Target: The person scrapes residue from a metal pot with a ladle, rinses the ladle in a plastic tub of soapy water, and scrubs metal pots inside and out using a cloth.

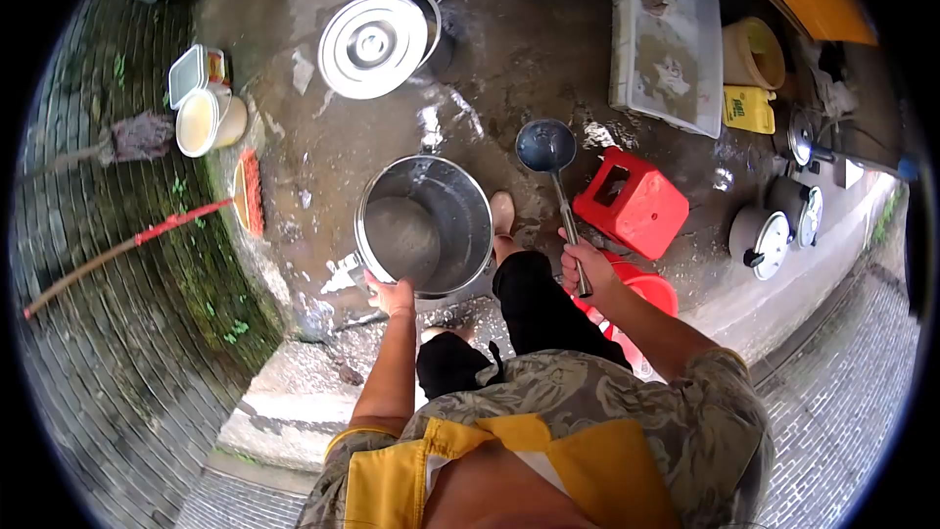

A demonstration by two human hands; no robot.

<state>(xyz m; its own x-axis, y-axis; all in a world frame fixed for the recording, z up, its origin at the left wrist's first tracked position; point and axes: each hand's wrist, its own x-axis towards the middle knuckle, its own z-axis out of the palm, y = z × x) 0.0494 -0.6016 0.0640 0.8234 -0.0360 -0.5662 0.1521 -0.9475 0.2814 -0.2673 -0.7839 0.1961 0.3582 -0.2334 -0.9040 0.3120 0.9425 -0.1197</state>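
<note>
A deep stainless steel pot (460, 235) stands in front of my feet, its mouth facing up towards me. My left hand (392, 297) is closed on the pot's near left edge, by a side handle; the fingertips are partly hidden. Its round grey bottom shows inside; whether liquid lies there I cannot tell. In my right hand (587, 266) is the long handle of a metal ladle (545, 146). The ladle's dark bowl points away from me, to the right of the pot and apart from it. Below my right hand sits a red basin (654, 291), partly covered by my forearm.
A red plastic stool (636, 206) stands right of the ladle. Farther off are a lidded steel pot (372, 46) and a large white tub (627, 39). At left are a white bucket (199, 124) and a red-bristled broom (252, 194). Lidded pots (769, 245) line the right. The floor is wet.
</note>
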